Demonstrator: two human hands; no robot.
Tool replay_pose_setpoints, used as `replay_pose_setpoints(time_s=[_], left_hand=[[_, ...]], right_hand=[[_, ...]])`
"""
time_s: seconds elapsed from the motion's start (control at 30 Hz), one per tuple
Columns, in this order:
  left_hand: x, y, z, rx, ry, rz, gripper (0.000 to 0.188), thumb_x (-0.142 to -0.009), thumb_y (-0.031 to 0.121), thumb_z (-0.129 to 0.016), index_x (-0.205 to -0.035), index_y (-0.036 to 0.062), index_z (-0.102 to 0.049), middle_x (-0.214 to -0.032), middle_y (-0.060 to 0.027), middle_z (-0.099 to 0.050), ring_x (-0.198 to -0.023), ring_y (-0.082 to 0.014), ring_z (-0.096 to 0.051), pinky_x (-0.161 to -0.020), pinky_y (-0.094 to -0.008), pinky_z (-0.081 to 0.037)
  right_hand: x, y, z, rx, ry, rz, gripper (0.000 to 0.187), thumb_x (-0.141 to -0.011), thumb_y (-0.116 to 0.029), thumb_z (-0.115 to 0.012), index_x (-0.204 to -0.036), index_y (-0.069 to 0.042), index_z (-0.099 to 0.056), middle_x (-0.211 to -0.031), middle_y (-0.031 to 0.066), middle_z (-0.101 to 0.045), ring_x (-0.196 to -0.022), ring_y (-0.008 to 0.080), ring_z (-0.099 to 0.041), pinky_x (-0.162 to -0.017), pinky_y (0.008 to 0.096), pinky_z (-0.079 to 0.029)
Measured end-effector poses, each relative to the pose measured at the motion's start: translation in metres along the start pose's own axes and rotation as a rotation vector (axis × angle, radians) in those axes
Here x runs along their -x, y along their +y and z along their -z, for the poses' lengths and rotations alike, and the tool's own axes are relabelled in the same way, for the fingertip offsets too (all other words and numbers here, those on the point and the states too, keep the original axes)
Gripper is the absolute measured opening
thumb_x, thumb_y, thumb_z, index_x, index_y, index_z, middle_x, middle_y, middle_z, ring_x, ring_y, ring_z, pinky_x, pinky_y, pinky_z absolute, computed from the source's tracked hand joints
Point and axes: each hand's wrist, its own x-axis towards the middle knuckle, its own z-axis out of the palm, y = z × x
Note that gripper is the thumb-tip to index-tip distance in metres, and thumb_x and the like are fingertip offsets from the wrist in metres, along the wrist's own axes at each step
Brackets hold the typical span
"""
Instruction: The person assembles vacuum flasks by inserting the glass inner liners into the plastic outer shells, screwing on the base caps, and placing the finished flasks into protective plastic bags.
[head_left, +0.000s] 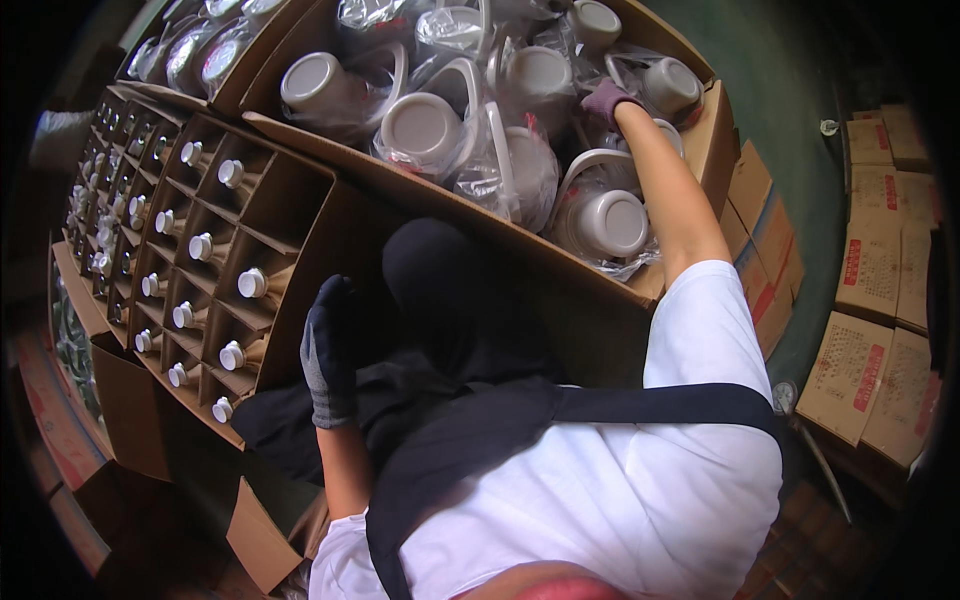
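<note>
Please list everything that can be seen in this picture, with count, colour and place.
Bagged jugs: many, white-grey in clear plastic, in the big open carton at top.
Big carton: one, brown, top centre.
Divider carton: one, brown, left, holding small white-capped bottles, count unclear.
Stacked cartons: several, brown with red print, right side.
Dark cloth: one, black, centre, against the body.
Left hand: dark grey glove, on the dark cloth.
Right hand: purple-grey glove, reaching among the bagged jugs; grip unclear.

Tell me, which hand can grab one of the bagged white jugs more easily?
Probably the right hand: it is already inside the big cardboard box, among the bagged white jugs. The left hand hangs back by the divider carton.
</note>
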Motion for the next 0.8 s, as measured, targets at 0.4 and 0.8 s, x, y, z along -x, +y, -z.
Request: replay_pose_setpoints(time_s=[0.4,0.8], left_hand=[[0.014,0.008,-0.019,0.18,-0.051,-0.003,0.044,-0.104,0.023,-0.035,-0.137,-0.0043,-0.044,-0.137,-0.016,-0.05,-0.123,-0.0254,-0.052,-0.106,-0.0368,-0.04],[0.067,-0.018,0.036,0.258,0.158,-0.118,0.044,-0.104,0.025,-0.035,-0.135,-0.0038,-0.047,-0.135,-0.0142,-0.053,-0.122,-0.023,-0.052,-0.106,-0.0346,-0.038]], right_hand=[[-0.146,0.035,-0.121,-0.03,0.262,-0.118,0.057,-0.09,-0.042,-0.04,-0.136,-0.009,-0.039,-0.141,0.0119,-0.036,-0.132,0.029,-0.032,-0.109,0.0427,-0.027],[0.168,0.035,0.179,-1.262,0.693,0.528,0.021,-0.077,-0.018,-0.075,-0.09,-0.003,-0.07,-0.066,-0.0038,-0.055,-0.05,0.0059,-0.045,-0.046,0.0218,-0.035]])
